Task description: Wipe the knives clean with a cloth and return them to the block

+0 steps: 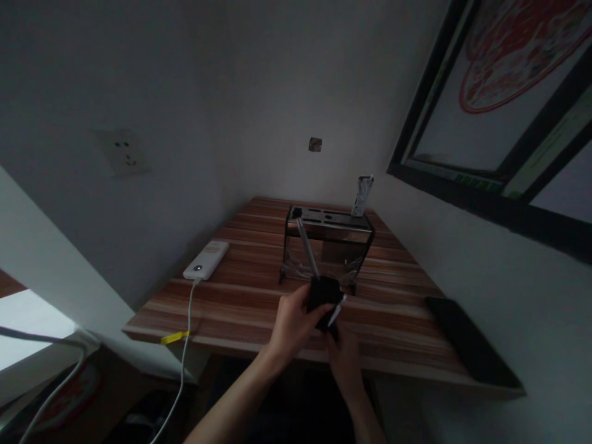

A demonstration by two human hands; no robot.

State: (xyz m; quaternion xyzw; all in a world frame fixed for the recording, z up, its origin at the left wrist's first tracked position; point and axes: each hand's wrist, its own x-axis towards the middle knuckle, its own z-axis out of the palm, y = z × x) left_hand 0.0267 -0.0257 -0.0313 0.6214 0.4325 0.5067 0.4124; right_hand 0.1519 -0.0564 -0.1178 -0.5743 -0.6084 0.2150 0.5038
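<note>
My left hand is closed round a black, boxy object, its thumb lying across the near side. From the top of that object a slim grey metal rod rises, tilted to the left, with a small black piece at its far end. My right hand is at the underside of the same object, fingers bent in against it; its fingertips are mostly hidden. A small white strip sticks out on the object's right. Behind the rod stands a small black-framed rack, with clear plastic film about its lower part.
On the wood-grain table a white power bank lies at left, with a white cable hanging over the edge and a yellow tag. A silvery wrapped piece stands upright on the rack. At right lies a dark flat slab.
</note>
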